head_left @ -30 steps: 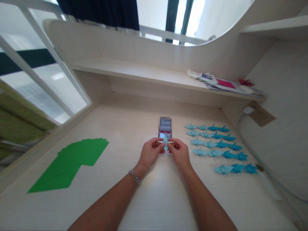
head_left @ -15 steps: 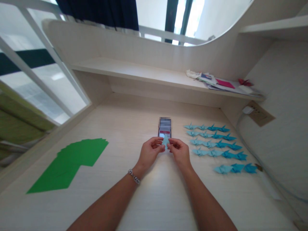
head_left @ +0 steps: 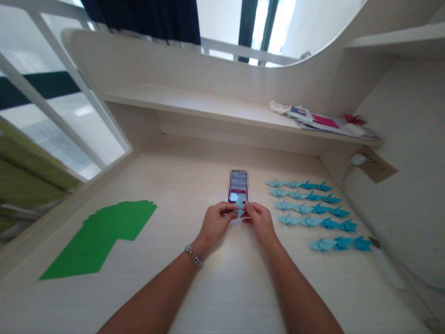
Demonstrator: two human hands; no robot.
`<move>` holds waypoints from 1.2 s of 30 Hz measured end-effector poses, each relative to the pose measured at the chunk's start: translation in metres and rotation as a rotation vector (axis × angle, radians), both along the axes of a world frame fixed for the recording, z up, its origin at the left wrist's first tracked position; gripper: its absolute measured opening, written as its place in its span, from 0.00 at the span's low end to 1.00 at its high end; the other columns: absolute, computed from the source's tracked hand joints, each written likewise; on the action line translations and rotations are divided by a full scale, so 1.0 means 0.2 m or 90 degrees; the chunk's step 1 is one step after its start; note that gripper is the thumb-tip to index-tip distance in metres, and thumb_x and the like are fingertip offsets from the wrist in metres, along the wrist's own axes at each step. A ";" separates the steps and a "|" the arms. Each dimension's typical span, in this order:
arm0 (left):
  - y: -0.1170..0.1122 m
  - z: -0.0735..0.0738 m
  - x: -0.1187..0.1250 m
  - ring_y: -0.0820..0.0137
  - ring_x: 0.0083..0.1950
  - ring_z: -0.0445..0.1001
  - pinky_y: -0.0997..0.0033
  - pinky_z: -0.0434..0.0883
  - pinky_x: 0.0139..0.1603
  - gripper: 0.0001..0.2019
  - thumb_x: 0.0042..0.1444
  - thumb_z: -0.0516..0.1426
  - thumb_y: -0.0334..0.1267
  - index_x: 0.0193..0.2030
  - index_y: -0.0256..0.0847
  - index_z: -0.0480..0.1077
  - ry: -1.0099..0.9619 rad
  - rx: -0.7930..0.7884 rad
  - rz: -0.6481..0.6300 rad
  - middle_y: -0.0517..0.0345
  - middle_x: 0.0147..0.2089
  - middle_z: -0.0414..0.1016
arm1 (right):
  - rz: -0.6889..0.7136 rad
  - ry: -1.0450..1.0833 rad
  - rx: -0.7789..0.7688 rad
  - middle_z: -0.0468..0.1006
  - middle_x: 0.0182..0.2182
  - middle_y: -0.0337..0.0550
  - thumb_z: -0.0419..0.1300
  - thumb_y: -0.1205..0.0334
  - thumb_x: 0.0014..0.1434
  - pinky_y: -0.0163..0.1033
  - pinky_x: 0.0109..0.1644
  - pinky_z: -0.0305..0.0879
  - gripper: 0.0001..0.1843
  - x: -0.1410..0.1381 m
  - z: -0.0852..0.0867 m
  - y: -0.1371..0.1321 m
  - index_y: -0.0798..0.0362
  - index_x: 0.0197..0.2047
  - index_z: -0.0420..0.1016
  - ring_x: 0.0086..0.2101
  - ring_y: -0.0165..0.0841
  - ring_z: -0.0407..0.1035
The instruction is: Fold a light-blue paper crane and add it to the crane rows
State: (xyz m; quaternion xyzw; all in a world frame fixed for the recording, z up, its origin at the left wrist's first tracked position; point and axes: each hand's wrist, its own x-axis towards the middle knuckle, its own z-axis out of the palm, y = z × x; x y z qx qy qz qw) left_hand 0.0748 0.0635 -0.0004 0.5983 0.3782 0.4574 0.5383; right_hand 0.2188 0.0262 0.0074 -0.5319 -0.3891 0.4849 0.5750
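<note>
A small piece of folded light blue origami paper (head_left: 239, 204) is pinched between my two hands, its pointed tip facing away from me. My left hand (head_left: 217, 222) grips its left side with thumb and fingers closed. On the right side, my right hand (head_left: 259, 220) holds it the same way. Just beyond the paper lies a phone (head_left: 238, 192) with its screen lit, its near end partly covered by the paper and fingers. To the right, blue paper cranes (head_left: 313, 208) stand in several rows, shading from pale to deeper blue.
Green paper sheets (head_left: 100, 236) lie fanned out on the left of the desk (head_left: 194, 162). A shelf (head_left: 208, 107) runs along the back, with papers (head_left: 313, 118) at its right end. A white cable (head_left: 361, 213) hangs from the wall socket (head_left: 377, 164) on the right.
Both hands have shifted slightly toward me, showing more of the phone. The folded paper looks narrower, and the right fingers have moved across its right side.
</note>
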 end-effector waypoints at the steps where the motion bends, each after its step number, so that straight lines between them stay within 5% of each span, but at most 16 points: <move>1: 0.00 0.01 0.00 0.67 0.39 0.75 0.65 0.73 0.43 0.07 0.46 0.61 0.32 0.34 0.38 0.77 0.012 0.022 -0.001 0.51 0.39 0.77 | 0.000 0.005 -0.011 0.75 0.24 0.42 0.62 0.50 0.49 0.35 0.28 0.66 0.15 0.00 0.00 0.00 0.56 0.29 0.75 0.26 0.31 0.70; 4: -0.01 0.03 0.00 0.67 0.41 0.74 0.66 0.72 0.44 0.06 0.45 0.60 0.30 0.33 0.38 0.76 0.006 0.033 -0.013 0.52 0.39 0.76 | -0.006 0.027 -0.018 0.76 0.25 0.40 0.67 0.56 0.42 0.35 0.31 0.67 0.13 0.01 -0.02 0.01 0.56 0.30 0.75 0.26 0.30 0.70; 8: -0.02 0.03 0.01 0.70 0.34 0.74 0.67 0.74 0.38 0.07 0.46 0.60 0.32 0.34 0.36 0.72 -0.096 -0.073 -0.021 0.56 0.34 0.75 | -0.008 0.062 0.004 0.76 0.24 0.37 0.69 0.62 0.37 0.35 0.32 0.67 0.14 0.02 -0.05 0.02 0.55 0.29 0.72 0.26 0.30 0.70; 16: 0.01 -0.03 0.02 0.71 0.32 0.74 0.70 0.73 0.33 0.14 0.45 0.63 0.35 0.38 0.37 0.66 -0.085 -0.095 -0.013 0.56 0.31 0.74 | -0.015 0.056 -0.008 0.75 0.23 0.36 0.68 0.61 0.39 0.35 0.30 0.66 0.15 -0.01 -0.04 0.02 0.54 0.30 0.68 0.24 0.30 0.69; 25: -0.03 -0.01 0.03 0.72 0.28 0.74 0.74 0.71 0.30 0.16 0.43 0.65 0.33 0.38 0.37 0.65 -0.105 -0.077 0.004 0.60 0.27 0.74 | -0.052 -0.062 0.032 0.69 0.18 0.32 0.67 0.61 0.41 0.32 0.25 0.61 0.15 -0.01 -0.07 0.02 0.52 0.26 0.63 0.20 0.27 0.63; 33: -0.02 0.00 0.01 0.69 0.30 0.76 0.71 0.72 0.31 0.16 0.47 0.62 0.38 0.43 0.38 0.66 -0.015 -0.021 0.098 0.58 0.27 0.76 | -0.144 -0.297 0.117 0.77 0.33 0.43 0.63 0.59 0.49 0.37 0.36 0.66 0.07 -0.03 -0.01 -0.01 0.52 0.31 0.77 0.32 0.33 0.70; 36: -0.03 0.02 0.01 0.67 0.34 0.77 0.69 0.73 0.35 0.14 0.49 0.61 0.40 0.42 0.38 0.71 0.046 0.029 0.120 0.54 0.32 0.78 | -0.102 -0.313 0.121 0.78 0.35 0.44 0.60 0.59 0.52 0.38 0.38 0.68 0.09 -0.04 0.01 -0.03 0.51 0.36 0.79 0.35 0.35 0.71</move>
